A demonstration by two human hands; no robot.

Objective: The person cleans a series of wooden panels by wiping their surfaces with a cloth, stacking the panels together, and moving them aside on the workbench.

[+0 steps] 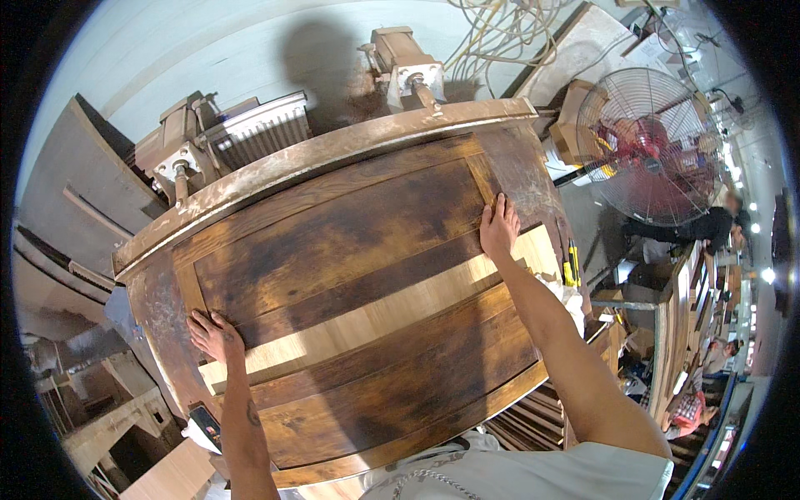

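A dark-stained framed wood panel (344, 231) lies flat on a worn metal work table (159, 328), close to the raised rail (337, 162) at the back. My left hand (215, 337) rests on its near left corner, palm down with fingers slightly spread. At the opposite end, my right hand (499, 228) lies flat on the right frame piece. Neither hand is closed around anything. Across the table, just nearer to me than this panel, runs a pale unstained board (375, 317), passing under both forearms. A second stained panel (400, 387) lies along the near side.
Two pneumatic cylinders (405, 56) (178, 140) stand behind the rail. A yellow utility knife (572, 264) and crumpled white material (570, 303) lie at the right edge. A phone (205, 426) sits at the left. A caged fan (649, 147) stands right; people work beyond.
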